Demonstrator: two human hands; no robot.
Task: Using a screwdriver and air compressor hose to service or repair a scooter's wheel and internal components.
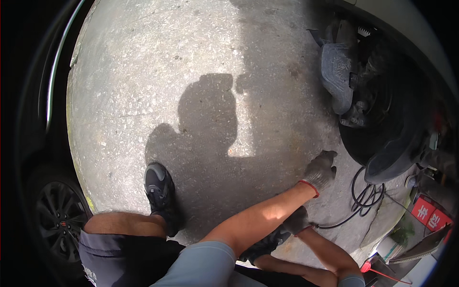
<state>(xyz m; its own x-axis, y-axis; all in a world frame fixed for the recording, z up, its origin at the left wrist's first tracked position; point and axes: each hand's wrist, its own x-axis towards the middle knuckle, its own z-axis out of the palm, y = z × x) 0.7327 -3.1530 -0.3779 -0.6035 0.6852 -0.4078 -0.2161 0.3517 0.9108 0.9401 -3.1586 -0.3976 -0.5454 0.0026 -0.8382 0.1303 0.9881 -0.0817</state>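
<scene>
My left hand (319, 171), in a grey knit glove with a red cuff, reaches across to the right over the concrete, fingers apart and nothing visible in them. Below it, partly hidden by my left forearm, my right hand (295, 221) in a darker grey glove is closed at the end of a black hose (334, 225); whatever fitting it may hold there is hidden. That hose lies in loose coils (361, 197) on the ground to the right, under a vehicle's open wheel well (392, 95) with exposed dark and metal parts (337, 67).
A dark car with a spoked wheel (60, 220) borders the left side. My shoe (158, 191) stands on the concrete ground (124, 71). At lower right are red signs (430, 215), a plant (400, 235), a red tool with a thin tube (366, 266) and clutter along a ledge.
</scene>
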